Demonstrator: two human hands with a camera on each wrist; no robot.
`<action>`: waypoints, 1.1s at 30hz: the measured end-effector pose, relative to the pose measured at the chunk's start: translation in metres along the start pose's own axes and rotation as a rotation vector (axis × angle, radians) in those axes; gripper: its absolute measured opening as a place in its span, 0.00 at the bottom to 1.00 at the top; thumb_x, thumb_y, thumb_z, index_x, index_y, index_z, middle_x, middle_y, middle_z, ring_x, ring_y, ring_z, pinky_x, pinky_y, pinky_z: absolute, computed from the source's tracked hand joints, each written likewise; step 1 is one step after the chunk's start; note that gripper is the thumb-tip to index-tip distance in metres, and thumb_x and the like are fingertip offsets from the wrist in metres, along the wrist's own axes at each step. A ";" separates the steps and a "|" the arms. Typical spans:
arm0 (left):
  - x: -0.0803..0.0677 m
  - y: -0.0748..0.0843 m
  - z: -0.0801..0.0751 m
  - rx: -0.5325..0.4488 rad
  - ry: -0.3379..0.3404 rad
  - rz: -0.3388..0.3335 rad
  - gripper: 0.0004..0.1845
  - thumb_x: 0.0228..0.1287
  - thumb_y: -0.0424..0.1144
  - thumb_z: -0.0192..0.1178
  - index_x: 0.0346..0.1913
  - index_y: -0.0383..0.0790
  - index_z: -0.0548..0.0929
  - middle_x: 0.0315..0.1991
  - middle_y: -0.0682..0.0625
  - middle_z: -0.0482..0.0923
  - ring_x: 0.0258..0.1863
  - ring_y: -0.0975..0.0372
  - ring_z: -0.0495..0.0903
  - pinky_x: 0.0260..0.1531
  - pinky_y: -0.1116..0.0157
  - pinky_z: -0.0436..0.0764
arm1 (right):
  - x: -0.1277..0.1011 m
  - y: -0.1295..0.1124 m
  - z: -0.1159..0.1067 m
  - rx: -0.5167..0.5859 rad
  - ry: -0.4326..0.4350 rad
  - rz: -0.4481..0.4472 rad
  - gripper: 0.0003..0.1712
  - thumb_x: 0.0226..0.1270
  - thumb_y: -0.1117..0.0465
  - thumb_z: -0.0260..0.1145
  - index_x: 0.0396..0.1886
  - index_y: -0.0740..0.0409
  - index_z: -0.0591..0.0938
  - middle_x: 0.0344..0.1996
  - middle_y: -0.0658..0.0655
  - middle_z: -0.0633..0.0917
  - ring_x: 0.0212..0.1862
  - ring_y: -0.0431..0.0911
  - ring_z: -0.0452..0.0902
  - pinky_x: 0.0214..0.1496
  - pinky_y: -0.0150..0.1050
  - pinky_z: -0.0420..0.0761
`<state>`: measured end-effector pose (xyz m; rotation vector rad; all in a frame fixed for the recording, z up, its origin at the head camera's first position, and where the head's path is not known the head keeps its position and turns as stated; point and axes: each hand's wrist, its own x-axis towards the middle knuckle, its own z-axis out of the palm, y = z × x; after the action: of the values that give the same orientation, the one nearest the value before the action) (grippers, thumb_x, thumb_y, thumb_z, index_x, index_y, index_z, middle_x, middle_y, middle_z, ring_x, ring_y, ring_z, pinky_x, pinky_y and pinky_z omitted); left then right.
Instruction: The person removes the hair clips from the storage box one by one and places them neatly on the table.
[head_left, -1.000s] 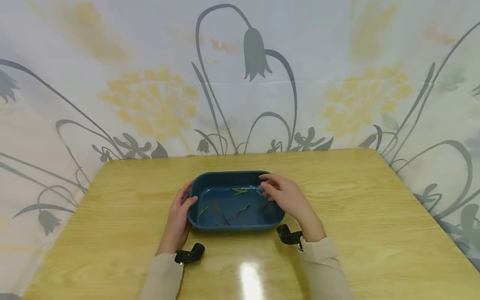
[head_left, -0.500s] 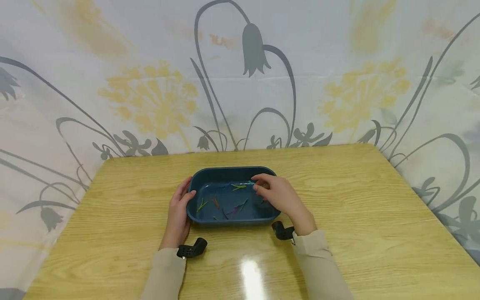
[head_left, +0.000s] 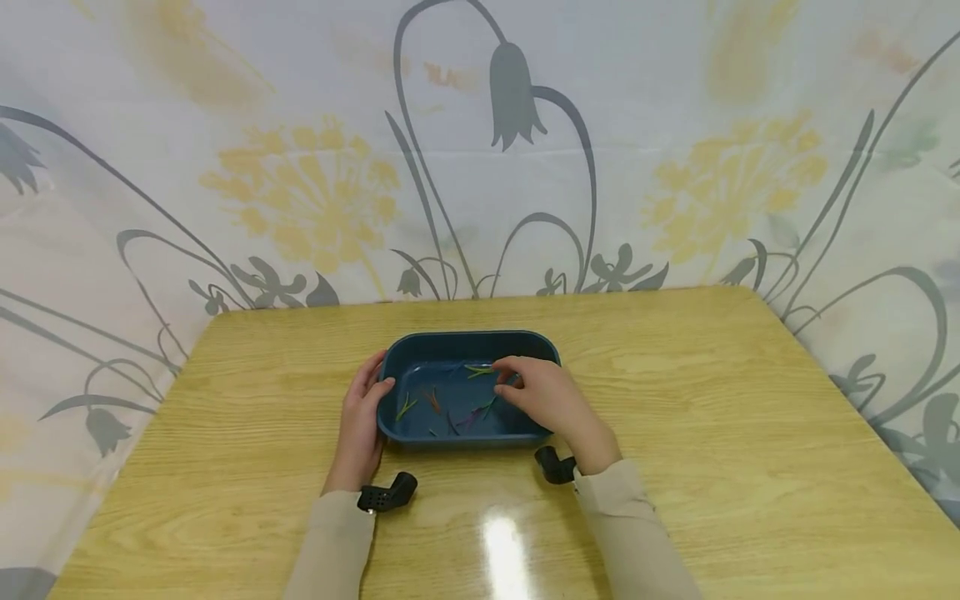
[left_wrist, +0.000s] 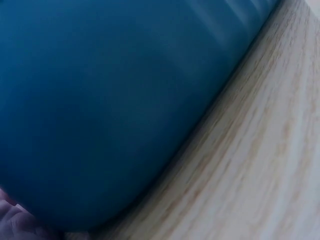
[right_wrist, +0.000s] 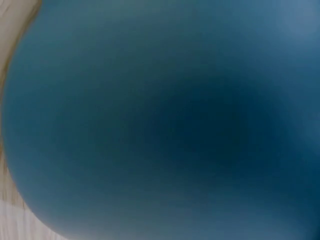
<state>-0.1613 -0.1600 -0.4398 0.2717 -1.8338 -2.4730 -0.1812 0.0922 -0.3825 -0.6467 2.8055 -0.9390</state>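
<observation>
Head view shows left hand (head_left: 362,417) gripping blue tray (head_left: 461,438) on bench (head_left: 712,400), right hand (head_left: 551,402) with fingers curled above coloured pieces (head_left: 434,403) inside, grasp indeterminable, apparently picking; next move likely requires a fine pinch.

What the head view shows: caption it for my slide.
Left grip holds a blue tub on a table; right grip is near thin colored pieces inside.

Prob. a staged recording corner, maybe in a home — can't tell for sure. Wood-grain table (head_left: 735,400) set close vs. a pale floral wall covering (head_left: 480,100), grey bellflowers & yellow blooms, at back & both sides. Blk. wrist cams (head_left: 390,492) in view — suggests rec. setup. Bright glare (head_left: 504,550) on tabletop.
</observation>
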 end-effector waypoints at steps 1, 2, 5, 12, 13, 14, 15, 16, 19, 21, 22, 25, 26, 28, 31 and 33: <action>0.000 0.000 0.000 0.001 -0.001 -0.001 0.23 0.68 0.34 0.47 0.65 0.49 0.65 0.65 0.55 0.61 0.63 0.66 0.62 0.59 0.67 0.65 | 0.000 -0.001 0.001 -0.015 -0.002 -0.003 0.18 0.63 0.57 0.62 0.53 0.52 0.78 0.37 0.45 0.82 0.36 0.38 0.77 0.36 0.34 0.75; 0.000 0.000 0.000 0.001 -0.002 -0.001 0.23 0.68 0.34 0.46 0.65 0.49 0.65 0.65 0.56 0.61 0.62 0.66 0.62 0.58 0.67 0.65 | 0.000 -0.002 0.001 -0.029 -0.004 -0.009 0.19 0.63 0.57 0.62 0.53 0.53 0.78 0.38 0.46 0.82 0.36 0.38 0.77 0.36 0.34 0.75; 0.000 0.001 -0.001 0.011 -0.006 0.004 0.23 0.68 0.34 0.46 0.65 0.49 0.65 0.65 0.55 0.61 0.62 0.65 0.62 0.58 0.66 0.65 | 0.000 -0.004 0.003 -0.061 -0.001 -0.024 0.19 0.62 0.58 0.63 0.53 0.53 0.79 0.39 0.47 0.83 0.36 0.39 0.78 0.37 0.34 0.76; 0.000 0.004 -0.003 0.021 -0.017 0.006 0.23 0.69 0.35 0.47 0.66 0.50 0.64 0.66 0.55 0.59 0.63 0.64 0.61 0.58 0.65 0.65 | 0.005 -0.008 0.010 -0.101 -0.047 -0.022 0.19 0.61 0.58 0.64 0.53 0.52 0.78 0.39 0.47 0.82 0.39 0.40 0.78 0.39 0.36 0.76; 0.000 0.004 -0.002 0.020 -0.016 0.006 0.23 0.69 0.35 0.47 0.66 0.50 0.64 0.66 0.55 0.60 0.63 0.64 0.61 0.58 0.65 0.65 | 0.006 -0.008 0.012 -0.111 -0.057 -0.026 0.19 0.61 0.58 0.64 0.53 0.52 0.79 0.38 0.46 0.82 0.39 0.40 0.78 0.40 0.36 0.76; -0.001 0.003 -0.002 0.017 -0.014 0.004 0.23 0.68 0.35 0.47 0.65 0.50 0.65 0.66 0.55 0.60 0.63 0.64 0.62 0.57 0.65 0.65 | 0.006 -0.009 0.014 -0.121 -0.066 -0.031 0.19 0.61 0.58 0.64 0.53 0.52 0.79 0.37 0.46 0.82 0.39 0.40 0.77 0.40 0.36 0.76; -0.001 0.003 -0.001 0.016 -0.012 0.003 0.23 0.68 0.35 0.47 0.65 0.50 0.65 0.65 0.55 0.60 0.62 0.64 0.62 0.57 0.65 0.65 | 0.006 -0.009 0.016 -0.129 -0.073 -0.034 0.19 0.61 0.58 0.64 0.52 0.52 0.79 0.37 0.46 0.82 0.39 0.40 0.77 0.41 0.36 0.76; -0.001 0.003 0.000 0.014 -0.010 0.002 0.23 0.68 0.35 0.47 0.65 0.49 0.65 0.65 0.55 0.61 0.62 0.64 0.62 0.57 0.65 0.65 | 0.006 -0.010 0.017 -0.137 -0.080 -0.038 0.18 0.61 0.58 0.64 0.52 0.52 0.79 0.37 0.46 0.82 0.38 0.39 0.77 0.41 0.36 0.76; -0.001 0.002 0.001 0.014 0.001 -0.001 0.22 0.68 0.34 0.47 0.64 0.49 0.66 0.64 0.55 0.62 0.62 0.65 0.63 0.57 0.66 0.66 | 0.004 -0.010 0.020 -0.159 -0.089 -0.039 0.18 0.61 0.57 0.64 0.52 0.51 0.79 0.35 0.45 0.82 0.36 0.38 0.76 0.40 0.36 0.75; 0.000 0.002 0.002 0.020 0.006 0.001 0.23 0.68 0.35 0.48 0.64 0.49 0.66 0.64 0.55 0.62 0.62 0.64 0.63 0.57 0.67 0.66 | 0.004 -0.010 0.021 -0.165 -0.095 -0.040 0.17 0.61 0.56 0.64 0.51 0.50 0.80 0.33 0.44 0.81 0.34 0.38 0.74 0.38 0.35 0.74; 0.000 0.002 0.002 0.024 0.011 0.003 0.23 0.67 0.35 0.48 0.64 0.49 0.66 0.64 0.55 0.62 0.62 0.64 0.63 0.57 0.67 0.65 | 0.004 -0.010 0.021 -0.165 -0.102 -0.042 0.16 0.61 0.56 0.64 0.50 0.50 0.80 0.32 0.44 0.80 0.32 0.37 0.73 0.37 0.35 0.74; 0.001 0.002 0.002 0.036 0.023 0.012 0.23 0.67 0.34 0.48 0.64 0.49 0.66 0.64 0.54 0.62 0.62 0.64 0.62 0.58 0.66 0.64 | 0.005 -0.011 0.021 -0.156 -0.129 -0.043 0.15 0.62 0.56 0.63 0.49 0.49 0.81 0.29 0.43 0.79 0.30 0.37 0.72 0.35 0.35 0.73; 0.001 0.002 0.002 0.037 0.024 0.010 0.23 0.67 0.34 0.48 0.64 0.49 0.66 0.64 0.54 0.62 0.62 0.64 0.62 0.58 0.66 0.64 | 0.006 -0.011 0.021 -0.152 -0.143 -0.043 0.14 0.62 0.56 0.63 0.48 0.48 0.81 0.29 0.43 0.79 0.29 0.37 0.72 0.34 0.35 0.73; 0.001 0.001 0.002 0.041 0.022 0.007 0.23 0.67 0.34 0.48 0.64 0.49 0.66 0.64 0.54 0.62 0.62 0.64 0.62 0.58 0.65 0.64 | 0.008 -0.012 0.022 -0.144 -0.175 -0.051 0.13 0.62 0.57 0.63 0.47 0.49 0.81 0.29 0.43 0.80 0.29 0.37 0.73 0.34 0.35 0.73; 0.000 0.000 0.002 0.036 0.020 0.001 0.22 0.67 0.35 0.48 0.64 0.51 0.67 0.64 0.55 0.62 0.62 0.65 0.62 0.59 0.65 0.64 | 0.012 -0.013 0.024 -0.125 -0.226 -0.069 0.11 0.63 0.59 0.62 0.45 0.51 0.82 0.30 0.45 0.81 0.31 0.38 0.74 0.35 0.36 0.74; 0.000 0.000 0.001 0.039 0.021 0.006 0.22 0.67 0.35 0.48 0.64 0.50 0.66 0.64 0.55 0.62 0.62 0.64 0.62 0.59 0.65 0.64 | 0.014 -0.013 0.026 -0.112 -0.259 -0.081 0.09 0.63 0.59 0.62 0.43 0.51 0.82 0.30 0.45 0.81 0.31 0.38 0.74 0.36 0.36 0.74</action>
<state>-0.1610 -0.1588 -0.4398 0.2924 -1.8741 -2.4233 -0.1830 0.0625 -0.3954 -0.8366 2.6317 -0.6585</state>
